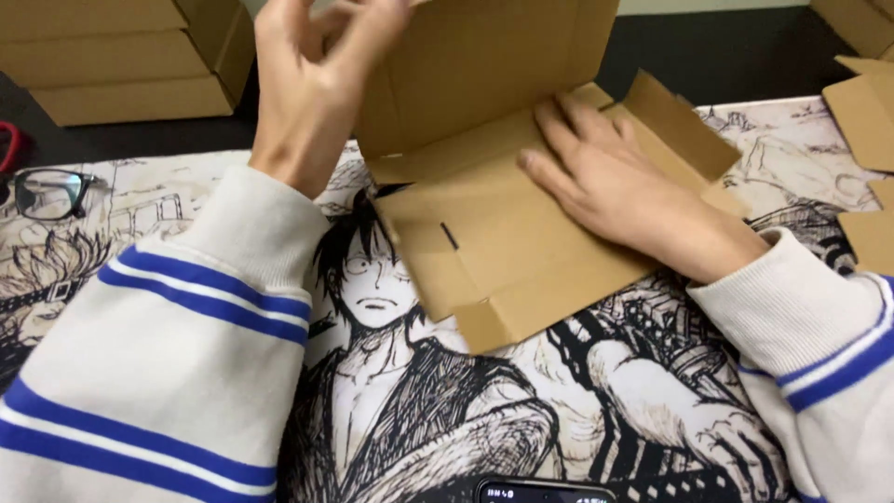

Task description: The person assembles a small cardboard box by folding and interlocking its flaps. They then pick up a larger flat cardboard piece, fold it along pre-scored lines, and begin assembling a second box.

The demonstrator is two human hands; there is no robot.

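Note:
A flat brown cardboard box blank (484,233) lies on a desk mat with black-and-white comic drawings (419,419). Its far panel (484,65) is folded upright. My left hand (312,84) is raised at the left edge of that upright panel, fingers touching its side flap. My right hand (615,182) lies flat, palm down, pressing on the base of the blank. Both arms wear white sleeves with blue stripes.
Stacked cardboard boxes (121,56) stand at the back left. More flat cardboard pieces (866,140) lie at the right edge. Black-framed glasses (51,191) rest on the mat at the left. A dark phone (545,492) shows at the bottom edge.

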